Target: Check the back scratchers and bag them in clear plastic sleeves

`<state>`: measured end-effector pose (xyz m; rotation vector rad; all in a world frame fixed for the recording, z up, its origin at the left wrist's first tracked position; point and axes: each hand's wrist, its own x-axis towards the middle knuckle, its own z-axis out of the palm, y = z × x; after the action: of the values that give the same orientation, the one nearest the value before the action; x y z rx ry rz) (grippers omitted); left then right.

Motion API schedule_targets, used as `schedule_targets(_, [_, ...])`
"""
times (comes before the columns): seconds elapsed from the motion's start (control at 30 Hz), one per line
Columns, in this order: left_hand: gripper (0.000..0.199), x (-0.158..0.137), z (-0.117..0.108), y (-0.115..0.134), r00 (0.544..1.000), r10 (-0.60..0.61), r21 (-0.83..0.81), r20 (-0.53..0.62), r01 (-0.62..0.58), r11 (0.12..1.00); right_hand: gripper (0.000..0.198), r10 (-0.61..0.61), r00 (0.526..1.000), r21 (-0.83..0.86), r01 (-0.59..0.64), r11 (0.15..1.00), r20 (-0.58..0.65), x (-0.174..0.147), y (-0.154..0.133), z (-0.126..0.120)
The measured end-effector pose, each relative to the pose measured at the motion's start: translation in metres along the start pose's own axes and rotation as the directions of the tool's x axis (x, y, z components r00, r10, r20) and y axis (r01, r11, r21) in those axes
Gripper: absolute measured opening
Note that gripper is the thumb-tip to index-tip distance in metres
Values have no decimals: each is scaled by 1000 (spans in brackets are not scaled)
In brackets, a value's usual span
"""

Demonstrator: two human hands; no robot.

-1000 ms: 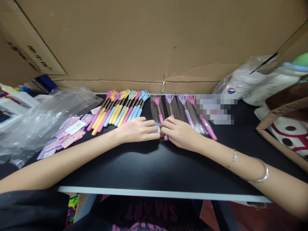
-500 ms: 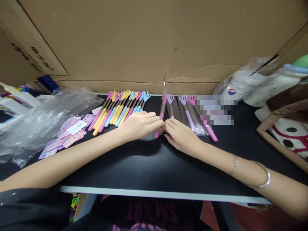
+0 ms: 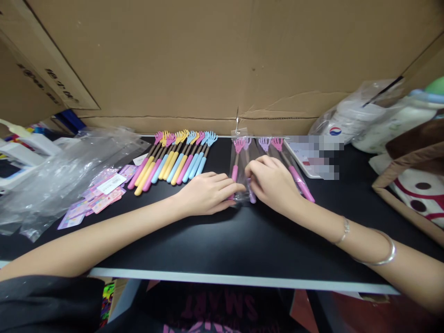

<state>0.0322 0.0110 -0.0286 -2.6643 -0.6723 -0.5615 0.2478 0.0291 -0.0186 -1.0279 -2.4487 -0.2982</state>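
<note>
A pink back scratcher [image 3: 235, 173] with a hand-shaped head lies in a clear plastic bag in front of me. My left hand [image 3: 215, 193] has thumb and fingers closed about the lower end of its handle. Just right of it, my right hand [image 3: 272, 181] is curled with fingertips down by the bag's edge; what they pinch, if anything, is hidden. Under those fingers a bagged purple back scratcher [image 3: 252, 198] shows in part. Another purple one [image 3: 264, 144] and a pink one [image 3: 301, 184], both bagged, lie farther right.
Unbagged back scratchers [image 3: 178, 157] form a row at the left. Printed cards [image 3: 104, 194] and clear bags [image 3: 69, 171] lie beyond them. At the right are a phone [image 3: 305, 159], a bagged cup [image 3: 350, 120] and a cloth bag [image 3: 409, 185]. A cardboard wall [image 3: 208, 60] stands behind.
The pink back scratcher in its bag has turned from edge-on to lying flat, head facing up. My right hand has shifted right and curled, parting from my left, which stays at the handle end.
</note>
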Motion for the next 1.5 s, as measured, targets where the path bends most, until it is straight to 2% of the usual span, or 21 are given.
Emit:
schedule_targets(0.07, [24, 0, 0, 0, 1000, -3, -21, 12, 4, 1000, 10, 44, 999, 42, -44, 998, -9, 1, 3, -1])
schedule_targets(0.2, [20, -2, -2, 0, 999, -14, -36, 44, 16, 999, 9, 99, 993, 134, -107, 985, 64, 2, 6, 0])
schedule_targets(0.47, [35, -6, -1, -4, 997, -76, 62, 4, 76, 995, 5, 150, 983, 310, -176, 934, 105, 1, 9, 7])
schedule_targets(0.6, [33, -7, 1, -5, 999, -48, 76, -9, 48, 996, 8, 127, 977, 423, -189, 886, 171, 1, 7, 7])
schedule_targets(0.83, [29, -8, 4, -6, 999, 11, 130, -43, -5, 991, 7, 64, 976, 468, -156, 870, 206, 3, 2, 2])
schedule_targets(0.97, [27, -10, 6, -5, 997, 41, 172, -70, -29, 985, 7, 76, 972, 497, -180, 849, 221, 3, 1, 3])
schedule_targets(1.13, [21, -8, 4, -4, 986, 14, 194, -167, 18, 981, 12, 177, 958, 598, -279, 751, 225, 1, -4, 2])
schedule_targets(1.27, [18, -6, 2, -5, 966, -9, 196, -258, 62, 979, 14, 227, 958, 682, -284, 674, 175, 1, -6, 1])
schedule_targets(1.5, [17, 2, -5, -9, 937, 44, 230, -345, 39, 972, 12, 217, 966, 675, -256, 692, 144, 7, -7, -14])
